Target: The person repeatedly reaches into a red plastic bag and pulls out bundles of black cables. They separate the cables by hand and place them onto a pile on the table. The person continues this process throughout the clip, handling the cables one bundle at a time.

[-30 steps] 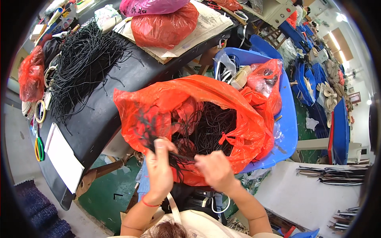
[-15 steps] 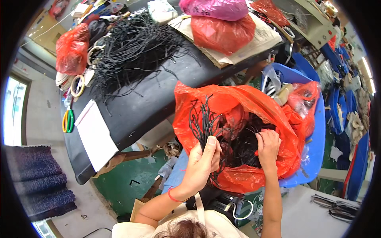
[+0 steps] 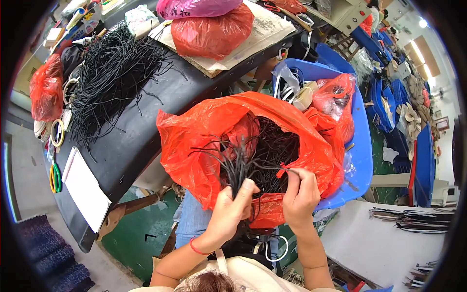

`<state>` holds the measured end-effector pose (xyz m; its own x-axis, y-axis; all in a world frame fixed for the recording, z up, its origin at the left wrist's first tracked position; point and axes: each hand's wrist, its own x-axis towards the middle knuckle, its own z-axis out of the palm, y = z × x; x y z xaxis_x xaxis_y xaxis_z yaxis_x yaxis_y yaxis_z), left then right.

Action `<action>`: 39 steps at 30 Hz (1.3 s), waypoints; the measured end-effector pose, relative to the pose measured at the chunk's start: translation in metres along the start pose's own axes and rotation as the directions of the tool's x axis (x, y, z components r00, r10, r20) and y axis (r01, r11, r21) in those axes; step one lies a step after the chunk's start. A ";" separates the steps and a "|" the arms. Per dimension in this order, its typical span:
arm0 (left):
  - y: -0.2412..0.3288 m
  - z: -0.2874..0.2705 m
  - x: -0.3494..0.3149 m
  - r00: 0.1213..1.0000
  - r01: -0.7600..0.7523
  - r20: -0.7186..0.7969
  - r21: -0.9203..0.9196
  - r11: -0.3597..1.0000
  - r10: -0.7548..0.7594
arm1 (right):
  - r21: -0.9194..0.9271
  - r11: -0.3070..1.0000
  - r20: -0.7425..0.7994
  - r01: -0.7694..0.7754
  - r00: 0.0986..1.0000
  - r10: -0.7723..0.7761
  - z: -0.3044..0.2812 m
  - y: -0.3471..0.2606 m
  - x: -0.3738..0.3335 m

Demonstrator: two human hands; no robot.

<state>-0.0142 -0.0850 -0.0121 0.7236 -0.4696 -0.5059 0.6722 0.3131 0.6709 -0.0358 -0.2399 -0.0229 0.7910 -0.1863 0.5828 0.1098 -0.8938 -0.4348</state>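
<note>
A bundle of thin black cords (image 3: 237,168) stands upright in my left hand (image 3: 230,210), closed round it with the thumb on top. Loose ends fan out above that fist. To its right, my right hand (image 3: 301,195) pinches the end of a single black cord that stretches toward the bundle. Beside those fingertips shows a small red bit, too small to make out. Both hands are over a wide-mouthed red plastic bag (image 3: 187,138). Inside it lies a tangled mass of black cords (image 3: 275,138).
The bag rests partly in a blue plastic tub (image 3: 362,160). A black-topped table (image 3: 146,114) carries a heap of black cords (image 3: 109,73), a white pad (image 3: 85,187) and filled bags (image 3: 214,31). At right, dark strips (image 3: 413,219) lie on a pale surface (image 3: 360,238).
My right hand has come up from the cords in the bag and now pinches one cord beside the bundle. My left hand keeps its hold. The whole view has shifted.
</note>
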 end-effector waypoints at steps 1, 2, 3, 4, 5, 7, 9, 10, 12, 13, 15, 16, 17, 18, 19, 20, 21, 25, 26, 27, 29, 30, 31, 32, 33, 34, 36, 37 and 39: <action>-0.001 0.001 0.000 0.999 0.017 0.037 0.000 1.000 -0.017 | -0.019 0.999 0.020 0.045 0.999 -0.045 -0.006 -0.009 0.001; -0.002 0.002 -0.001 0.997 0.032 0.077 -0.001 0.999 -0.031 | -0.002 0.989 0.093 0.149 0.985 -0.148 -0.011 -0.019 0.002; -0.003 0.004 -0.002 0.992 0.046 0.117 -0.001 0.999 -0.046 | 0.009 0.978 0.152 0.210 0.966 -0.209 -0.014 -0.027 -0.004; -0.004 0.005 -0.002 0.989 0.052 0.136 -0.014 0.999 -0.049 | 0.049 0.976 0.211 0.212 0.953 -0.218 -0.016 -0.032 -0.010; -0.002 0.008 -0.003 0.996 0.042 0.083 -0.037 0.998 -0.039 | 0.090 0.973 0.270 0.212 0.935 -0.229 -0.018 -0.036 -0.016; 0.002 0.016 -0.004 0.999 0.020 -0.024 -0.081 0.996 -0.022 | 0.129 0.974 0.262 0.186 0.941 -0.214 -0.017 -0.042 -0.025; -0.001 0.003 -0.002 0.996 -0.085 0.008 0.009 0.996 0.085 | 0.169 0.968 0.253 0.186 0.941 -0.225 -0.018 -0.048 -0.028; 0.001 0.004 -0.006 0.983 -0.183 0.006 0.124 0.975 0.184 | 0.183 0.963 0.244 0.199 0.939 -0.241 -0.022 -0.053 -0.025; 0.016 0.005 -0.020 0.930 -0.357 0.026 0.298 0.885 0.367 | 0.221 0.947 0.224 0.234 0.933 -0.282 -0.020 -0.055 -0.033; 0.035 0.008 -0.031 0.905 -0.381 -0.029 0.390 0.838 0.424 | 0.278 0.923 0.244 0.266 0.910 -0.335 -0.020 -0.054 -0.028; 0.060 0.002 -0.033 0.794 -0.539 -0.082 0.366 0.759 0.603 | 0.374 0.871 0.277 0.317 0.858 -0.432 -0.016 -0.043 -0.010; 0.072 -0.004 -0.033 0.754 -0.589 -0.090 0.346 0.730 0.651 | 0.277 0.925 0.348 0.260 0.870 -0.348 -0.010 -0.030 -0.001; 0.077 -0.012 -0.025 0.655 -0.694 -0.038 0.364 0.621 0.755 | 0.220 0.958 0.366 0.185 0.894 -0.257 0.001 -0.008 0.004; 0.083 -0.011 -0.025 0.635 -0.696 -0.100 0.354 0.624 0.766 | 0.130 0.961 0.382 0.245 0.882 -0.277 0.019 0.024 0.003; 0.090 -0.007 -0.026 0.617 -0.699 -0.159 0.339 0.630 0.770 | -0.008 0.984 0.347 0.176 0.924 -0.163 0.034 0.048 0.007; 0.100 -0.005 -0.032 0.599 -0.674 -0.277 0.332 0.660 0.751 | -0.121 0.976 0.371 0.181 0.920 -0.124 0.044 0.070 0.009; 0.113 -0.005 -0.039 0.564 -0.651 -0.395 0.328 0.685 0.725 | -0.199 0.962 0.408 0.186 0.909 -0.091 0.053 0.086 0.009; 0.206 -0.059 -0.062 0.321 -0.501 -0.145 0.813 0.297 0.936 | -0.331 0.904 0.421 0.271 0.900 -0.116 0.074 0.125 -0.002; 0.233 -0.074 -0.058 0.317 -0.383 -0.042 0.908 0.168 0.947 | -0.333 0.903 0.407 0.271 0.905 -0.121 0.072 0.124 -0.002; 0.259 -0.089 -0.048 0.339 -0.269 0.061 0.962 0.035 0.939 | -0.319 0.915 0.414 0.248 0.905 -0.101 0.070 0.123 -0.002; 0.298 -0.129 -0.030 0.284 0.006 0.391 0.912 -0.409 0.875 | -0.301 0.910 0.406 0.286 0.902 -0.149 0.068 0.117 -0.001; 0.308 -0.150 -0.017 0.306 0.076 0.427 0.880 -0.469 0.851 | -0.293 0.911 0.413 0.291 0.898 -0.153 0.068 0.111 -0.001; 0.314 -0.169 -0.006 0.327 0.142 0.463 0.838 -0.527 0.824 | -0.289 0.911 0.415 0.295 0.896 -0.158 0.065 0.104 0.001; 0.313 -0.184 0.011 0.398 0.244 0.402 0.820 -0.518 0.824 | -0.280 0.914 0.416 0.293 0.895 -0.159 0.062 0.101 0.001; 0.307 -0.202 0.027 0.465 0.346 0.328 0.787 -0.510 0.822 | -0.268 0.918 0.422 0.291 0.893 -0.160 0.061 0.098 0.000; 0.302 -0.225 0.039 0.502 0.280 0.401 0.763 -0.583 0.766 | -0.250 0.923 0.423 0.291 0.891 -0.166 0.058 0.094 0.002; 0.282 -0.267 0.058 0.531 0.177 0.459 0.762 -0.622 0.713 | -0.188 0.946 0.418 0.264 0.893 -0.167 0.053 0.089 0.004; 0.275 -0.256 0.063 0.555 0.259 0.354 0.787 -0.561 0.753 | -0.180 0.953 0.415 0.244 0.897 -0.151 0.045 0.089 0.006; 0.276 -0.261 0.072 0.459 0.172 0.442 0.807 -0.566 0.770 | -0.131 0.972 0.399 0.193 0.908 -0.127 0.028 0.084 0.013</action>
<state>0.2642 0.1827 -0.0047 0.7810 -0.3395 0.5242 -0.3818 -0.9238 -0.0293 0.0010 -0.3057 -0.0710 0.9444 0.1068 0.3110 0.1809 -0.9585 -0.2201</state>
